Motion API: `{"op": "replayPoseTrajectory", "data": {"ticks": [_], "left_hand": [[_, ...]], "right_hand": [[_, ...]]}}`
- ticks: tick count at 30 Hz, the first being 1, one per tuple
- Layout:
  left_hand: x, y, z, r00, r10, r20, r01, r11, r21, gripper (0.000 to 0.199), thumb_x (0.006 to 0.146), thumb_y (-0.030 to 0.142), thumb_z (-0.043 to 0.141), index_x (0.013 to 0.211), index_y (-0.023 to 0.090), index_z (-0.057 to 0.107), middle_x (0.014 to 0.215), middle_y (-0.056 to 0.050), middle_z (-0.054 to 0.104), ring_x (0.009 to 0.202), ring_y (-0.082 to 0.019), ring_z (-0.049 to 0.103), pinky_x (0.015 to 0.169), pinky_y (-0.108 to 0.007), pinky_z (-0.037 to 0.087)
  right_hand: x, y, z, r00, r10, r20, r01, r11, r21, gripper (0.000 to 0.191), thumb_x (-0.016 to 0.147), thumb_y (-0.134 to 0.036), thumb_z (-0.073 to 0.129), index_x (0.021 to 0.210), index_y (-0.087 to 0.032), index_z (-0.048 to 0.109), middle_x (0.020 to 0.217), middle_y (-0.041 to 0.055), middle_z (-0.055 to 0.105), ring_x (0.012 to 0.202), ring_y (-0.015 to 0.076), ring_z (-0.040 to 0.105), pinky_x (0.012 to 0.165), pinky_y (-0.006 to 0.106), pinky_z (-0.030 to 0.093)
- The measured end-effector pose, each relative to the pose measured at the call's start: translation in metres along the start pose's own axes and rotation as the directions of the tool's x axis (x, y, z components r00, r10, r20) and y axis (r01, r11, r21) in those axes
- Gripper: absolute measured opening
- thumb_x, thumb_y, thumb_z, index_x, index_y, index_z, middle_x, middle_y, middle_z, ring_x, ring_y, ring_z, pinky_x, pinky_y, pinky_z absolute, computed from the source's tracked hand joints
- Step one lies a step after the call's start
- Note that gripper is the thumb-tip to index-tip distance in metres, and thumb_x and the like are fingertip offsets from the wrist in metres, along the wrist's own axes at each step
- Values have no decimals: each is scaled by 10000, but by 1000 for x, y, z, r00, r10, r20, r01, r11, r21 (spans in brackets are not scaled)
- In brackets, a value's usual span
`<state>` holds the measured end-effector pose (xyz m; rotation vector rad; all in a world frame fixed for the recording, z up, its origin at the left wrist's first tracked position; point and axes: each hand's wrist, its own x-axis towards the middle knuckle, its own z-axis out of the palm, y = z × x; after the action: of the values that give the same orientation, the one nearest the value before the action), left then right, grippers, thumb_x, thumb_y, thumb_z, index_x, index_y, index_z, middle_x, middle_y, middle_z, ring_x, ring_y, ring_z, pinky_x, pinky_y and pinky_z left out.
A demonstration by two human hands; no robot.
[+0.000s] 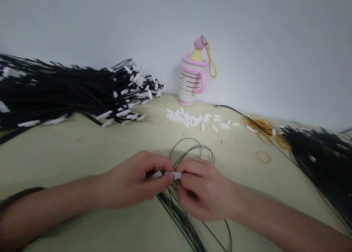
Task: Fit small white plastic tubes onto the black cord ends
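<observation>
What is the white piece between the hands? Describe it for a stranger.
On the pale green tabletop, look below the heap of white plastic pieces. The white piece is pinched between the left hand and right hand, above loose black cords; unlike the heap, it is held up.

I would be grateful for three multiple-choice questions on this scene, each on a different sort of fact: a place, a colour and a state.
1. Where does the striped pink ornament stand?
A) Against the wall, behind the loose white pieces
B) On the floor
C) Hanging from a hook

2. What colour is the loose rubber band?
A) Blue
B) Amber
C) Green

3. How are the left hand and right hand placed?
A) Lying flat, apart
B) Both gripping the ornament
C) Both pinching a white plastic tag

1: A, it stands at the wall beyond those pieces.
2: B, the band shows amber.
3: C, the fingers of both hands meet on the tag.
</observation>
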<state>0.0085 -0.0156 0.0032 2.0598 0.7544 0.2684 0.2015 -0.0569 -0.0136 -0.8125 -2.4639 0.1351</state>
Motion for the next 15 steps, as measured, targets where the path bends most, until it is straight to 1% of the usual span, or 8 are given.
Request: {"op": "replayPoseTrajectory", "data": {"ticks": [5,11,15], "left_hand": [[-1,0,0,1000,4,-2,-4,1000,-21,298,887,352,440,690,158,550,478,66,428,430,-57,386,401,-151,256],[0,0,0,1000,9,-10,-9,1000,8,308,892,358,430,686,161,548,480,67,425,432,-56,384,403,-153,255],[1,0,0,1000,5,3,-5,1000,10,312,896,359,423,687,160,540,491,66,421,445,-58,384,412,-156,261]], "right_hand": [[0,-1,0,1000,9,-10,-9,1000,4,197,765,-157,424,588,-164,510,650,34,506,605,132,450,546,264,374],[1,0,0,1000,12,-6,-12,1000,7,183,752,-154,439,592,-154,528,652,32,507,608,129,454,547,263,371],[1,-1,0,1000,11,-12,-10,1000,15,182,744,-148,445,588,-147,538,648,36,512,603,128,454,544,262,374]]}}
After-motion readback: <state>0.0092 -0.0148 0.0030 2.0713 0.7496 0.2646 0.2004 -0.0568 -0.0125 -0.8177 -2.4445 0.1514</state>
